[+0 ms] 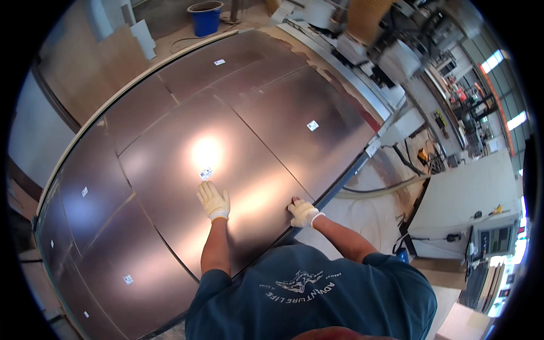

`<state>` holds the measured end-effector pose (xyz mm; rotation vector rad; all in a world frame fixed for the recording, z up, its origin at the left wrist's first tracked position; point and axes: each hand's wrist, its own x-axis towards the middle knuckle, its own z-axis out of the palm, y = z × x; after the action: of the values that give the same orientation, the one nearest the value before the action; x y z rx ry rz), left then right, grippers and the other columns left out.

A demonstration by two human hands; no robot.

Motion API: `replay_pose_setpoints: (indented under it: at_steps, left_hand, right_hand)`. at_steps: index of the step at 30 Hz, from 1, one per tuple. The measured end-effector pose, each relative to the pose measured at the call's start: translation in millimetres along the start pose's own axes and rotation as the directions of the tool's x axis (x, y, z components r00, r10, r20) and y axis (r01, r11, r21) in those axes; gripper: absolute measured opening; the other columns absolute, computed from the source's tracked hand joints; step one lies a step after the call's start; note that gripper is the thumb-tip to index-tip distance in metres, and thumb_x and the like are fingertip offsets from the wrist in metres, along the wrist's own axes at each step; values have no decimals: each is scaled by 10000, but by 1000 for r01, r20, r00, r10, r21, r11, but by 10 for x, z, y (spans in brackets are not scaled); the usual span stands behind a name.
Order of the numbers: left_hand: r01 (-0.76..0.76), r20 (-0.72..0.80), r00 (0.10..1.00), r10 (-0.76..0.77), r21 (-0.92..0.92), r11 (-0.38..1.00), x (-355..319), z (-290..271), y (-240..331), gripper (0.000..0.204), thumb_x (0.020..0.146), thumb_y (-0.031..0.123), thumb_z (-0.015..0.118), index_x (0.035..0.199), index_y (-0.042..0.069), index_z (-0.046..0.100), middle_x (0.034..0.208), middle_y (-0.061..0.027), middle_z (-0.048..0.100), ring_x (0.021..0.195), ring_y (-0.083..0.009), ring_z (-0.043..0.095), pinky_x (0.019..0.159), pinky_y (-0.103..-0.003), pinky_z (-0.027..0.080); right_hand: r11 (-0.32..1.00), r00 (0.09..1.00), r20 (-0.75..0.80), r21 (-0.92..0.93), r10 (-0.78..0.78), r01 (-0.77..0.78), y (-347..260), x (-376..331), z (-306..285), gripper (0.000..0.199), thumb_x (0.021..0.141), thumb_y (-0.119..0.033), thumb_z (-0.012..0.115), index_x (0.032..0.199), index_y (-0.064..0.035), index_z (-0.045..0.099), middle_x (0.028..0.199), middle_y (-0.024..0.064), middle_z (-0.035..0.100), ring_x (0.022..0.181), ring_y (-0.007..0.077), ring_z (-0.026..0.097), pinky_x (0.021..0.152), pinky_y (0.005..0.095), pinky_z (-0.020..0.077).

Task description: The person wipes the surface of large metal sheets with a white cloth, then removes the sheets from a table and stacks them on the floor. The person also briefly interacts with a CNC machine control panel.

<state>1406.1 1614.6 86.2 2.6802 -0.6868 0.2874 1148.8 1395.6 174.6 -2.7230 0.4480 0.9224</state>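
Across a broad tabletop [333, 192], shiny brown panels lie flat and edge to edge, parted by thin seams. The middle panel [238, 177], the one being handled, reaches the near edge, directly before a person in a dark teal T-shirt [340, 294]. Both hands wear cream gloves. The left hand [213, 203] is flat on this panel, palm down, fingers extended and grasping nothing, its fingertips just below a small white label [205, 173]. The right hand [303, 213] rests at the panel's near edge, beside the end of the seam [263, 146] that divides it from the right-hand panel [289, 107]; its fingers look slightly bent, but whether they pinch the edge I cannot tell. Beyond the far side stands a blue bucket [206, 22]; to the right are a pale cabinet [464, 192] and a hose [379, 191].
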Motion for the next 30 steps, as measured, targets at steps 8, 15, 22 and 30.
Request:
replay_pose_setpoints:
  at_steps: [8,15,22,30]
  left_hand:
    - [19,192,981,-34,83,996,12,-26,-43,712,943,415,579,1481,-14,394,1568,-208,376,1473,-350,295,1214,-516,200]
    - [39,216,975,-61,105,994,97,-7,85,643,932,391,618,1428,22,442,1516,-174,424,1425,-347,349,1169,-512,281]
    - [225,127,959,-254,207,952,-2,138,277,640,920,411,629,1359,-30,479,1415,-223,488,1336,-397,426,1097,-513,370]
    - [380,223,869,-441,268,885,-648,462,1948,627,904,434,620,1289,-43,486,1353,-286,490,1293,-438,438,1102,-509,374]
  right_hand:
    - [782,935,-126,592,330,-196,470,-188,-348,358,822,-198,572,1130,-44,671,1205,202,670,1152,369,630,1001,422,497]
    - [451,559,-259,860,788,-237,2275,68,104,379,885,-305,583,1123,-17,646,1136,257,687,1117,410,648,969,459,495]
    - [269,443,-167,946,881,-179,3609,438,-366,489,843,-280,594,1220,31,600,1233,306,642,1210,442,600,1027,471,466]
    - [-51,566,47,999,823,-9,4481,782,-756,432,821,-242,619,1120,66,667,886,201,719,804,306,688,763,403,520]
